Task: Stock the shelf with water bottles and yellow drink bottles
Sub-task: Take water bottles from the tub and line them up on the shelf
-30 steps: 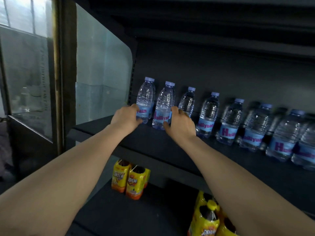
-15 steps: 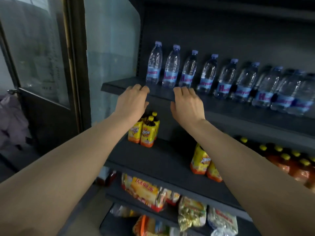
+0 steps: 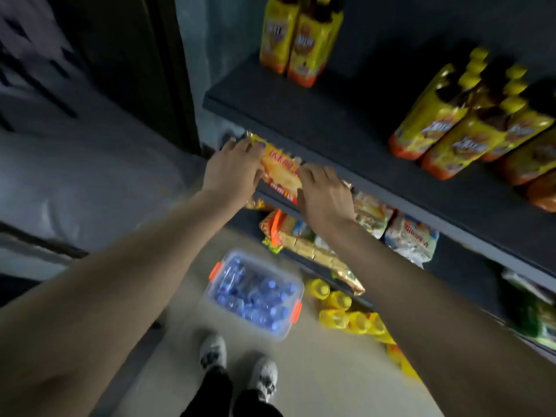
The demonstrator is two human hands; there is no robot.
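Note:
I am looking down along the dark shelf point(image 3: 331, 124). Both arms reach forward, with my left hand point(image 3: 231, 170) and my right hand point(image 3: 325, 194) in front of the shelf's front edge, fingers loosely extended and holding nothing. On the floor below stands a clear plastic bin point(image 3: 288, 323) with orange latches, full of water bottles point(image 3: 255, 293). Beside it on the right lie several yellow drink bottles point(image 3: 346, 314). More yellow drink bottles stand on the shelf at the back left point(image 3: 301, 34) and on the right point(image 3: 469, 121).
An orange snack packet point(image 3: 279, 173) shows between my hands on the shelf below, with more packets point(image 3: 409, 239) to its right. My two shoes point(image 3: 240, 365) stand on the beige floor near the bin. A dark door frame point(image 3: 168, 70) rises at the left.
My view has swung down from the row of water bottles to the floor. Both hands have let go of the bottles and dropped past the shelf edges.

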